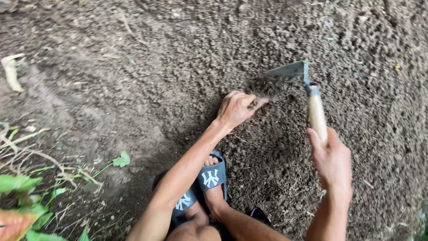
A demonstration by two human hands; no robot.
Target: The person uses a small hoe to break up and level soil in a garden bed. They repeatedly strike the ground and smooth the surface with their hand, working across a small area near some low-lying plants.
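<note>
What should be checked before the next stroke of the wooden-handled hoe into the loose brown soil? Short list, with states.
1. Right hand grips the wooden-handled metal hand hoe: ok.
2. Blade raised off the loose brown soil: ok.
3. Left hand clear of the blade: not ok, fingers lie just under it.
4. Foot in the dark slide sandal away from the blade: ok.
5. Blade seated firmly on the handle: cannot tell.
</note>
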